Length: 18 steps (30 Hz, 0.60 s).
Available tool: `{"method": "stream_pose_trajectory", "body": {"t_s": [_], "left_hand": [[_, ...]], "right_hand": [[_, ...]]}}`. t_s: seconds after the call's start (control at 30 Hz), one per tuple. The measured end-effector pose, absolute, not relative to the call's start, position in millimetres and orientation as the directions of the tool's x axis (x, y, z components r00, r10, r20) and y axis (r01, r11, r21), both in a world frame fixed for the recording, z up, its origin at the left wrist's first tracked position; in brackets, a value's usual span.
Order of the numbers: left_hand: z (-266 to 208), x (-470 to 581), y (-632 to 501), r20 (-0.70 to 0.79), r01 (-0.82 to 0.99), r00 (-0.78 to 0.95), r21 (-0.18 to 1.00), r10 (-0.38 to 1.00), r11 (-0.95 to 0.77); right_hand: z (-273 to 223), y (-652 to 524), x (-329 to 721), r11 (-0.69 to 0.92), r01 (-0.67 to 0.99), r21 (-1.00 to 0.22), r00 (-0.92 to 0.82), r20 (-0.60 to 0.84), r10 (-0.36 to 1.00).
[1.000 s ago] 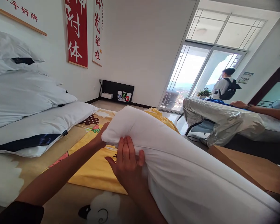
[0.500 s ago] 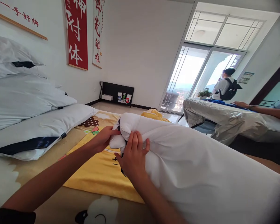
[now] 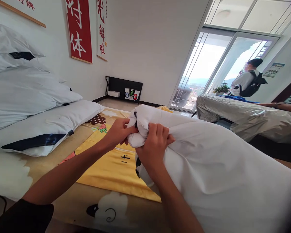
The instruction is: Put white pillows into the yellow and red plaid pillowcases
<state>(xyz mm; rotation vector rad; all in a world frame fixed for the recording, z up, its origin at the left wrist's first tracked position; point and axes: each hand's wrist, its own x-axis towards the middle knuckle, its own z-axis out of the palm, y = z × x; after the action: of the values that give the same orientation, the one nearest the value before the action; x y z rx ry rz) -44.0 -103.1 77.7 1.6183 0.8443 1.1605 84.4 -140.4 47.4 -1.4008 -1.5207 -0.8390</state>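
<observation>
A large white pillow [image 3: 215, 165] with dark trim stretches from the middle of the view to the lower right. My left hand [image 3: 118, 131] pinches its far left end, thumb over the bunched white fabric. Close beside it, my right hand [image 3: 156, 142] grips a fold of the same end, fingers curled into the cloth. Under the pillow's end lies a yellow pillowcase [image 3: 111, 174] with small dark marks, spread flat on a tan sheep-print sheet [image 3: 70, 200].
Several white pillows [image 3: 38, 87] are stacked at the left. Beyond the bed stand a low black shelf [image 3: 123, 85] and a table under a silvery cover [image 3: 244, 113], where another person's forearm [image 3: 278, 106] rests. A person with a backpack [image 3: 248, 79] is by the glass doors.
My right hand's fingers have closed from lying on the pillow to gripping its fabric. The gathered end is lifted slightly, and the camera view has shifted.
</observation>
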Motion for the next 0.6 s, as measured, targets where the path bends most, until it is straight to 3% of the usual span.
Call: {"method": "stream_pose_trajectory", "body": {"t_s": [0.13,0.23,0.37,0.47,0.53,0.6], "left_hand": [[81,-35,-107,0.391,0.052,0.319,0.902,0.863,-0.428],[79,-39,-107,0.379,0.042,0.412,0.900,0.828,-0.433],[65,-66,-100,0.353,0.049,0.493,0.901,0.796,-0.430],[34,-87,-89,0.254,0.207,0.584,0.872,0.771,-0.444],[1,-92,-79,0.152,0.383,0.662,0.773,0.734,-0.505],[-35,-90,-67,0.064,0.512,0.730,0.610,0.681,-0.606]], "right_hand": [[59,-139,97,0.186,0.981,-0.061,-0.021,0.911,0.412],[65,-130,113,0.264,0.958,-0.113,-0.025,0.882,0.471],[89,-115,143,0.363,0.880,-0.308,0.046,0.814,0.580],[121,-108,166,0.393,0.765,-0.510,0.108,0.703,0.703],[143,-103,180,0.361,0.716,-0.598,0.157,0.641,0.751],[163,-98,189,0.338,0.732,-0.592,0.176,0.643,0.745]]}}
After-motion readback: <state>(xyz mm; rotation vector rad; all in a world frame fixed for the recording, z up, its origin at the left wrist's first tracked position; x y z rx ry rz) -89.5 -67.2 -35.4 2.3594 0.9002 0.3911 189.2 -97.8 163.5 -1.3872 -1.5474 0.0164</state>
